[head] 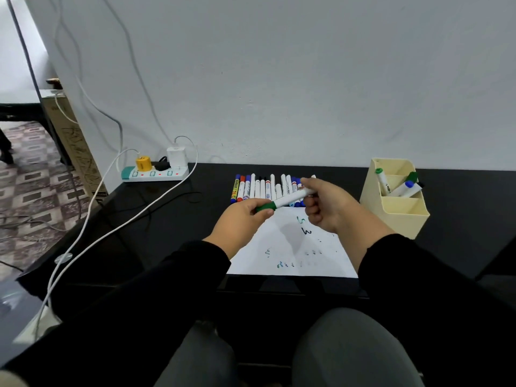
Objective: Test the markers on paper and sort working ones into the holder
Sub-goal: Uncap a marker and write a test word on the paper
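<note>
We hold a green-capped marker (284, 200) in the air above the far edge of the paper (293, 247), slanting from lower left to upper right. Our left hand (240, 222) pinches the green cap between thumb and fingertips, and our right hand (325, 203) has its fingers curled round the white barrel near the other end. We judge the marker to be light and stiff, a smooth plastic tube that could slip a little under a loose hold, so a firm pinch on the cap and a full wrap on the barrel suit it well. The cap probably fits tightly, so we expect a straight pull along the barrel to work better than bending, with a small twist if it sticks. For writing, we would take the barrel closer to the tip for control. The paper is thin and may slide on the dark glossy tabletop (173, 219), so light strokes seem wise; it already carries several green, black and blue scribbles. The row of markers (268, 188) lies side by side just beyond the paper, partly hidden by our hands. The cream holder (396, 213) stands to the right, near the paper's corner, with a few markers leaning in its rear compartments. It looks light enough to tip if knocked.
</note>
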